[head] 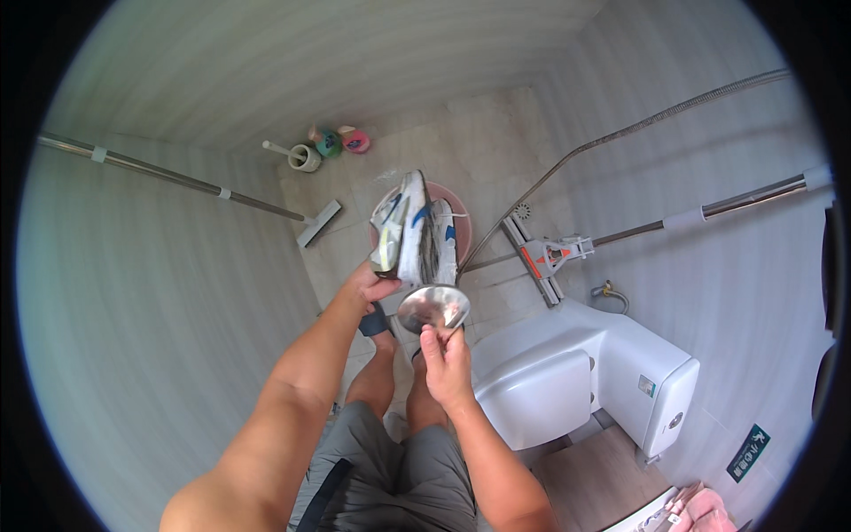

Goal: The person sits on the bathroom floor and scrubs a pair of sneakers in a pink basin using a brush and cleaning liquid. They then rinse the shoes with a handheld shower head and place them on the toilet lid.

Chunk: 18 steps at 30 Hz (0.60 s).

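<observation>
My left hand point(373, 286) grips a pair of white sneakers point(413, 229) by the heel end. Blue and yellow patches mark their sides, and the two soles face each other. Beneath the shoes a pink basin point(459, 211) stands on the tiled floor, its inside mostly hidden. In my right hand point(447, 366) is a round chrome shower head point(433, 309), held just below the shoe heels. A metal shower hose point(602, 139) hangs from the right wall and passes behind the shower head. Whether water is flowing cannot be made out.
A white toilet point(538, 399) stands to my right. A sponge mop point(545, 259) leans there, near a floor drain point(523, 211). On the left is a long-handled floor brush point(319, 223). A toilet brush holder point(304, 158) and two bottles point(328, 143) sit by the far wall.
</observation>
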Each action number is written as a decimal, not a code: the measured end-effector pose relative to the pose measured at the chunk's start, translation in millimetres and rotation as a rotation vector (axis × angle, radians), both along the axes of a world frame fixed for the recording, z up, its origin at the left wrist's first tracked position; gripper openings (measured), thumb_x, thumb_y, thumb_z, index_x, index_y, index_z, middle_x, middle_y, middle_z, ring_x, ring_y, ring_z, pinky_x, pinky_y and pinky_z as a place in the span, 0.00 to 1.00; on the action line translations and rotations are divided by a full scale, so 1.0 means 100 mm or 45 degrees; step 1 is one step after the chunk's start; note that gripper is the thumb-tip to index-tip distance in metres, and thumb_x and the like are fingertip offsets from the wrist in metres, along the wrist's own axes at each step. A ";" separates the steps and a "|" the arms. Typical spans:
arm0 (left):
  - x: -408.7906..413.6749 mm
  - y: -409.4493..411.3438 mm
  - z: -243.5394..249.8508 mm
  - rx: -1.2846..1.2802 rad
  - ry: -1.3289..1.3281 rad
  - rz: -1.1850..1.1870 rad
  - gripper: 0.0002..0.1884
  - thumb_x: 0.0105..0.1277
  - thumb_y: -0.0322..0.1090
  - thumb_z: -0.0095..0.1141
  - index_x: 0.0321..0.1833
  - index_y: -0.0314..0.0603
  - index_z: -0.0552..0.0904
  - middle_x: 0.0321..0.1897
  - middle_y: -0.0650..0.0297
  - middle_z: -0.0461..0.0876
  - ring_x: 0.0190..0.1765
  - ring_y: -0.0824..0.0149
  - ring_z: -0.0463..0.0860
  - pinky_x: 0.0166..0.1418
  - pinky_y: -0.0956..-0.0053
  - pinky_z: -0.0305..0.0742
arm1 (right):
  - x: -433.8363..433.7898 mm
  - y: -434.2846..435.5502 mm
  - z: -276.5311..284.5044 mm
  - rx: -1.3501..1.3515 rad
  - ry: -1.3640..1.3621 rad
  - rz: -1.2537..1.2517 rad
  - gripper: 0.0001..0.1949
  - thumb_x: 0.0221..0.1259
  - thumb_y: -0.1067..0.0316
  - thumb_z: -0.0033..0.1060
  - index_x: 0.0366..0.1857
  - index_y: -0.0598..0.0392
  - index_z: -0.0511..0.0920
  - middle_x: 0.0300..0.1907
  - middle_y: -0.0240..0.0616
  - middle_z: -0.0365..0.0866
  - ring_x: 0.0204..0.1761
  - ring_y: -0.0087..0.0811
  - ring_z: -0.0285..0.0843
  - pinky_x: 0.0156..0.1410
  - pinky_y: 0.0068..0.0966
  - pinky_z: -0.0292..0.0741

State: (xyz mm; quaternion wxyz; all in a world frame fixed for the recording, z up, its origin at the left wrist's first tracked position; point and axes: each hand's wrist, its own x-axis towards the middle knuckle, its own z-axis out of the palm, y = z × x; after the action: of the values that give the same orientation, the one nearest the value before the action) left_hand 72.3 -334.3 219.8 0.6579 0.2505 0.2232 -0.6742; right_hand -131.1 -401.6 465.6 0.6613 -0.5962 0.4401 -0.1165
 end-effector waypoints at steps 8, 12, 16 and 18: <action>-0.23 -0.23 0.54 -0.332 0.108 0.289 0.18 0.69 0.40 0.56 0.59 0.41 0.81 0.56 0.57 0.84 0.57 0.57 0.82 0.67 0.56 0.73 | -0.10 0.16 -0.10 0.070 -0.152 -0.098 0.18 0.68 0.54 0.63 0.41 0.62 0.74 0.37 0.41 0.83 0.39 0.29 0.78 0.48 0.27 0.75; -0.29 -0.46 0.68 -0.475 0.203 0.350 0.17 0.70 0.38 0.56 0.58 0.40 0.81 0.55 0.57 0.84 0.56 0.57 0.82 0.66 0.57 0.74 | -0.15 0.13 -0.06 -0.001 -0.143 -0.080 0.18 0.69 0.55 0.63 0.42 0.62 0.74 0.38 0.38 0.82 0.40 0.25 0.77 0.48 0.25 0.75; -0.20 -0.58 0.77 -0.547 0.253 0.301 0.17 0.70 0.37 0.56 0.58 0.40 0.81 0.55 0.56 0.84 0.55 0.57 0.83 0.65 0.57 0.75 | -0.12 0.06 -0.07 0.141 -0.110 -0.167 0.18 0.70 0.55 0.61 0.42 0.63 0.74 0.38 0.40 0.82 0.40 0.26 0.78 0.49 0.25 0.75; -0.12 -0.61 0.79 -0.556 0.269 0.242 0.17 0.70 0.36 0.56 0.58 0.39 0.81 0.55 0.56 0.84 0.55 0.58 0.83 0.65 0.58 0.76 | -0.13 -0.01 -0.14 0.093 -0.132 -0.084 0.17 0.71 0.56 0.59 0.44 0.63 0.74 0.39 0.40 0.82 0.41 0.26 0.79 0.49 0.25 0.75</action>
State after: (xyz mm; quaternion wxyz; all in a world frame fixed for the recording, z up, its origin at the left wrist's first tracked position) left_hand 60.4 -395.1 299.1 0.7299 0.0086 0.1622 -0.6640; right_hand -143.8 -402.8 452.1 0.7003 -0.5500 0.4285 -0.1528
